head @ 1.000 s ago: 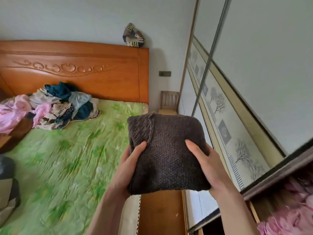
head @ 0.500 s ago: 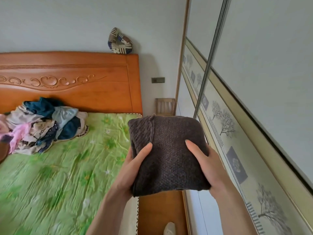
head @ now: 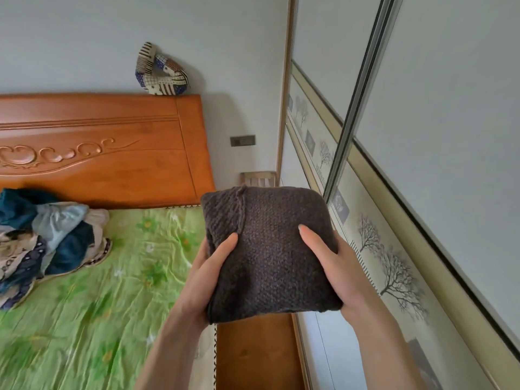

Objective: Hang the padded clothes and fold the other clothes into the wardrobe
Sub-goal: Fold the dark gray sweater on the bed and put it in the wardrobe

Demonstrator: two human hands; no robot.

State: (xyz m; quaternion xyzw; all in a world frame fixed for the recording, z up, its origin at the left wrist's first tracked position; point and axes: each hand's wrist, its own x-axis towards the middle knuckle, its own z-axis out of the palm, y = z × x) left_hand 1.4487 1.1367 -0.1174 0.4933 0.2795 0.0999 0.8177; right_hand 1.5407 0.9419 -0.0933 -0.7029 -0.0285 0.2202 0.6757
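To my left the bed [head: 92,291] lies open under its green sheet, with a heap of clothes [head: 47,237] near the headboard [head: 107,144], and the wardrobe doors [head: 408,164] rise close on my right. My left hand [head: 208,274] and right hand [head: 337,263] grip the folded sweater [head: 270,254] by its two sides, thumbs on top, holding it above the bed's wooden edge [head: 253,353]. It is dark brown, chunky knit, a squarish bundle; I can read no writing.

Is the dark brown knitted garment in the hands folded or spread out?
Folded. The dark brown knitted garment forms a compact thick square, held at its sides by the left hand and the right hand.
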